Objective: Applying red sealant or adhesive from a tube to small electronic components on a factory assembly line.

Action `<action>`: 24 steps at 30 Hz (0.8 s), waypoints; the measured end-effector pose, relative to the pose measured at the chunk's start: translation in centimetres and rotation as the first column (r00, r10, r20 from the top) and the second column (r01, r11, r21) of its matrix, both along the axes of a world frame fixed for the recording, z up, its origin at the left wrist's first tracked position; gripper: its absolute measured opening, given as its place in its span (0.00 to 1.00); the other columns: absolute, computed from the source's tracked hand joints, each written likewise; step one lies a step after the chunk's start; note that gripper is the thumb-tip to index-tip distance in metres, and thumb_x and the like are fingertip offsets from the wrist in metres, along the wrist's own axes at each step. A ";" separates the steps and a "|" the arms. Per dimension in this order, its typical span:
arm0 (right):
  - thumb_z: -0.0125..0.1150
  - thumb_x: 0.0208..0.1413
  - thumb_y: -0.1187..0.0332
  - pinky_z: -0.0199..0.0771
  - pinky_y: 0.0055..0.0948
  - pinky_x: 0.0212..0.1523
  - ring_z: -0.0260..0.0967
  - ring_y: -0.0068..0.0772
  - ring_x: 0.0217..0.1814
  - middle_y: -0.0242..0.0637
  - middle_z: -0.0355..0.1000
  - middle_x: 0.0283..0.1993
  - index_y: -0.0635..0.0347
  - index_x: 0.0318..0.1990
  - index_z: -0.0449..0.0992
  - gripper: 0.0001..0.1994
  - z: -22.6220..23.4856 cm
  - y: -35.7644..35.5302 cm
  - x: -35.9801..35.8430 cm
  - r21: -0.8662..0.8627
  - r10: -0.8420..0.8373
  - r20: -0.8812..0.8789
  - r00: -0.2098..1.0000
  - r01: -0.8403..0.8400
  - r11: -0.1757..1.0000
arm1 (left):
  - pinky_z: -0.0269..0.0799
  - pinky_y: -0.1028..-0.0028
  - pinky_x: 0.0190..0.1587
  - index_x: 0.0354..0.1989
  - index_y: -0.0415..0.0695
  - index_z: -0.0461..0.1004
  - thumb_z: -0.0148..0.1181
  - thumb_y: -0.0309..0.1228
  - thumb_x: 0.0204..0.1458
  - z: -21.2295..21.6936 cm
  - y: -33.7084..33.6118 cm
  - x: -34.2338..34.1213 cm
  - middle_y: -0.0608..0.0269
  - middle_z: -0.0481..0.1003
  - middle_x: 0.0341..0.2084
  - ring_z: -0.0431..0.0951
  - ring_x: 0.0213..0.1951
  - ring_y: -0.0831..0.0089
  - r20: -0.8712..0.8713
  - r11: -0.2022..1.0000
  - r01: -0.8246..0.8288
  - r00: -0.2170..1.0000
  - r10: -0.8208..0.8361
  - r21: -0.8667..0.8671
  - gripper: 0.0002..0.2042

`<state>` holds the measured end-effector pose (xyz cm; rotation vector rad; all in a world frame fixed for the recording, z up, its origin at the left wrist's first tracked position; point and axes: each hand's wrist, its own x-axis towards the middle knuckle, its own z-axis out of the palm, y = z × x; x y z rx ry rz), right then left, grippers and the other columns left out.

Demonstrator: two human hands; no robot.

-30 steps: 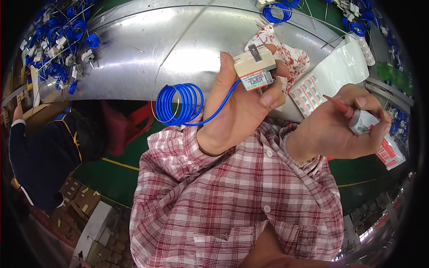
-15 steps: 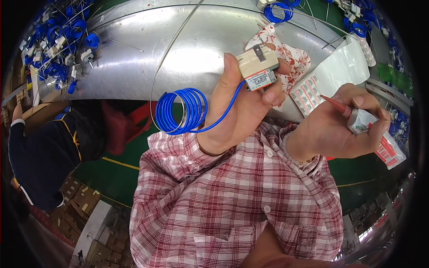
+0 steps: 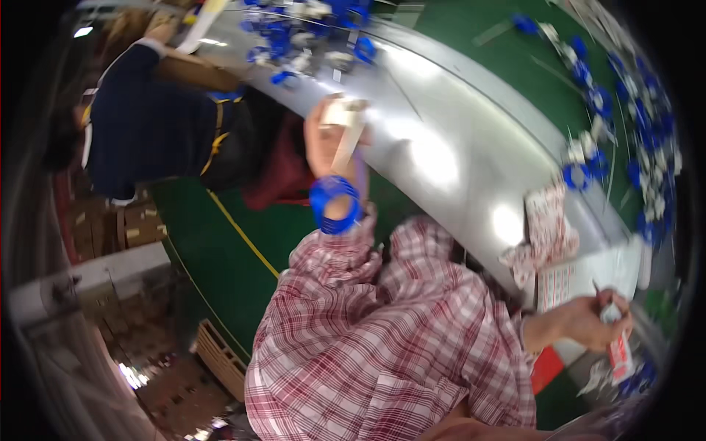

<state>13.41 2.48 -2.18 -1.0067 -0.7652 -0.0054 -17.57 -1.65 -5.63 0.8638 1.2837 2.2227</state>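
At the left, my left hand [image 3: 318, 147], smeared by motion, is closed around a cream thermostat [image 3: 344, 114]. Its blue coiled tube [image 3: 331, 202] hangs below, close to my wrist. My right hand [image 3: 581, 323] is out at the lower right, fingers wrapped round a squeeze tube [image 3: 621, 359] in white and red. The tube's dark red pointed nozzle [image 3: 604, 297] sticks up past the fingers. Just beyond that hand lies a sheet of small printed labels [image 3: 562, 288] on pale backing. A white cloth with red stains [image 3: 548, 224] rests above the sheet.
A shiny metal bench [image 3: 478, 136] curves across the upper right. Thermostats with blue coils [image 3: 309, 33] are heaped at its far left end; more blue-coiled thermostats [image 3: 651, 147] line the right. At left a co-worker in dark blue [image 3: 151, 121] reaches toward the bench.
The view has swung left. My left hand has carried the thermostat left, away from the cloth and label sheet. My right hand stays by the sheet, still holding the tube.
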 end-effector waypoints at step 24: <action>0.54 0.38 0.79 0.61 0.40 0.30 0.61 0.39 0.31 0.42 0.63 0.34 0.62 0.48 0.58 0.24 -0.9 4.4 -1.4 0.277 -0.363 0.931 -0.046 0.736 0.618 | 0.69 0.72 0.24 0.30 0.32 0.65 0.53 0.31 0.47 -11.0 12.4 -54.2 0.56 0.69 0.21 0.70 0.19 0.67 -0.810 0.293 -0.773 0.447 -0.380 -0.563 0.12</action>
